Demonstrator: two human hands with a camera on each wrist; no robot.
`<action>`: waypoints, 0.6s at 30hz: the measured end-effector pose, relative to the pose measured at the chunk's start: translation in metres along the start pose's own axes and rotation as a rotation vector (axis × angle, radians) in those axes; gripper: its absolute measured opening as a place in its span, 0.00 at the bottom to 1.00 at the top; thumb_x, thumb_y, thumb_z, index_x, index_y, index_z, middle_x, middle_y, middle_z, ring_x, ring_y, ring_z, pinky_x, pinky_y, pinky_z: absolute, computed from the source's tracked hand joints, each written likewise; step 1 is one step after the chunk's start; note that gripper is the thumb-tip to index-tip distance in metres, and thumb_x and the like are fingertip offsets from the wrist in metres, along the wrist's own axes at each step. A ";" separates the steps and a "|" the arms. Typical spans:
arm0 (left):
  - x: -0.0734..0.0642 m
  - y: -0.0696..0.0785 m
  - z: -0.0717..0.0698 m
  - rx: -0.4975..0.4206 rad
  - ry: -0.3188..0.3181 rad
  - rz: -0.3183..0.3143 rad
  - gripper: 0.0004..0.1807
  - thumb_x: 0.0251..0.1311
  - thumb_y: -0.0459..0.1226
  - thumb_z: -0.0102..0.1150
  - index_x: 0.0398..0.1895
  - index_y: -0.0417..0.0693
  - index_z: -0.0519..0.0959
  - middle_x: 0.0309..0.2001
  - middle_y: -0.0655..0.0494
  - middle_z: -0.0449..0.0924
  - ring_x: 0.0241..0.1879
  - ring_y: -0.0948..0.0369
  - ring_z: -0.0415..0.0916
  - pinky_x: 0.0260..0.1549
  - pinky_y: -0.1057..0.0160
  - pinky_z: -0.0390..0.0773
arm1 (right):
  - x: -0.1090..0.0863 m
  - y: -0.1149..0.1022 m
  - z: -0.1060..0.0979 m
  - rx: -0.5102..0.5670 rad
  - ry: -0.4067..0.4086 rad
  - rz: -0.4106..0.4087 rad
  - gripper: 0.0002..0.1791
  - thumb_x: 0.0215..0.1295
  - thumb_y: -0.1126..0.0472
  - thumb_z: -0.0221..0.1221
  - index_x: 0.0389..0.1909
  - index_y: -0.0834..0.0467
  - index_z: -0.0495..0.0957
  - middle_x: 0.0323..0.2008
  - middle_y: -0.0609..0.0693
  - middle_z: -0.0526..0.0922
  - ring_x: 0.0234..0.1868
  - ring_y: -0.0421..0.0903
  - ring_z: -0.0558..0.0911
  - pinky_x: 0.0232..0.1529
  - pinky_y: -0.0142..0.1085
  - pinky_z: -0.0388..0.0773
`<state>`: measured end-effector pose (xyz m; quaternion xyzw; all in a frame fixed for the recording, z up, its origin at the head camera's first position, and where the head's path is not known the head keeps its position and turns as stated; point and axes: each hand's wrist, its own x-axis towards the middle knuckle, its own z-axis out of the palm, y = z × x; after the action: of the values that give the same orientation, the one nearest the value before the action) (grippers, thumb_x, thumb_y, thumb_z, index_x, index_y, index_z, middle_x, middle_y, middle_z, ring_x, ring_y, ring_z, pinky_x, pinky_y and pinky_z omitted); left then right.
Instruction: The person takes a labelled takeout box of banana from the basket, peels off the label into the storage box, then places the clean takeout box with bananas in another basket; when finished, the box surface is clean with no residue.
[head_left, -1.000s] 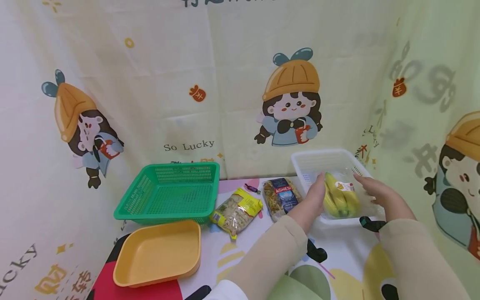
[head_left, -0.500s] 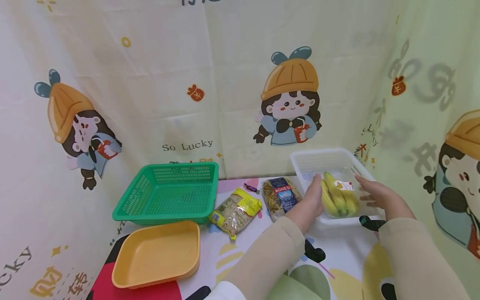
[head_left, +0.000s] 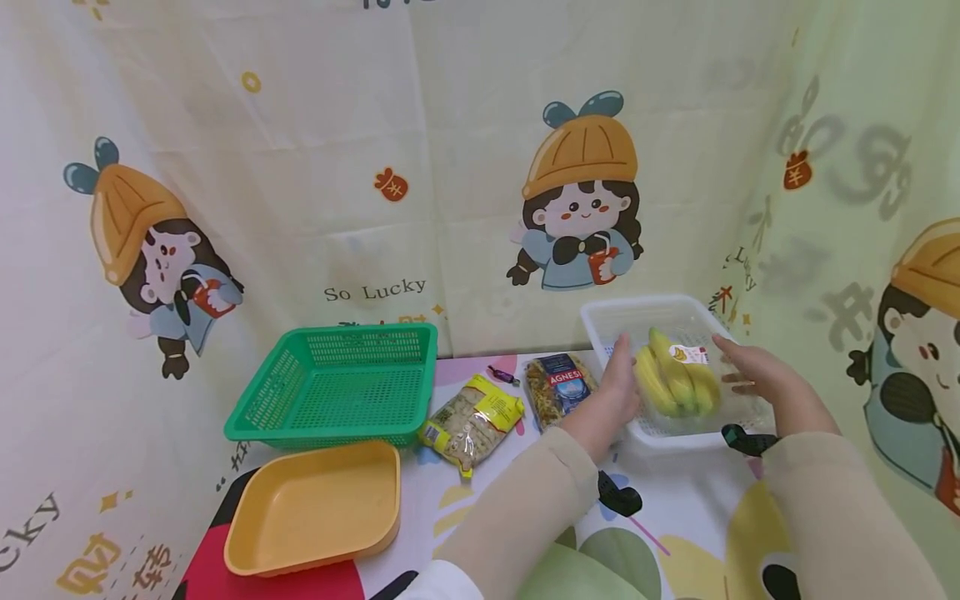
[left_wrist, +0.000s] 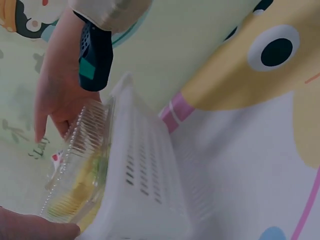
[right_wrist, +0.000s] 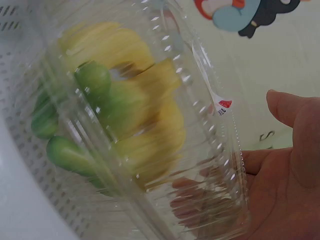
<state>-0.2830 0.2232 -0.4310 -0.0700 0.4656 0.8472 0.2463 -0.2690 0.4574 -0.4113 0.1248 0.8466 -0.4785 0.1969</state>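
A clear plastic clamshell of bananas (head_left: 675, 375) with a small label lies within the white basket (head_left: 667, 440), tilted, part of it above the rim. At its left side is my left hand (head_left: 615, 387), thumb raised and fingers straight. My right hand (head_left: 768, 379) is at its right side, fingers extended and thumb held off the plastic. Through the clear wall of the banana clamshell (right_wrist: 130, 115) in the right wrist view, fingertips of the right hand (right_wrist: 270, 190) show. In the left wrist view, the clamshell (left_wrist: 75, 190) leans out over the basket wall (left_wrist: 145, 170).
Left of the basket lie a pasta bag (head_left: 558, 392), a yellow-labelled bag (head_left: 476, 421) and a purple-wrapped candy (head_left: 504, 376). A green basket (head_left: 337, 437) and a shallow orange tray (head_left: 315, 562) stand at the left. A printed curtain (head_left: 480, 208) hangs behind.
The banana clamshell has shifted back and away from the basket's front rim. My left hand has moved slightly left, away from the bananas, and the right hand slightly right.
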 end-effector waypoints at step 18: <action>-0.013 0.046 -0.028 0.010 -0.147 -0.023 0.47 0.71 0.60 0.42 0.72 0.25 0.56 0.73 0.31 0.56 0.73 0.38 0.55 0.72 0.46 0.60 | -0.024 -0.054 0.005 -0.083 0.053 -0.074 0.54 0.69 0.26 0.26 0.76 0.66 0.29 0.73 0.76 0.32 0.72 0.77 0.48 0.70 0.66 0.52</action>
<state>-0.2968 0.1753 -0.4076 -0.0117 0.4498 0.8446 0.2901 -0.2683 0.4250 -0.3613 0.0978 0.8746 -0.4466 0.1612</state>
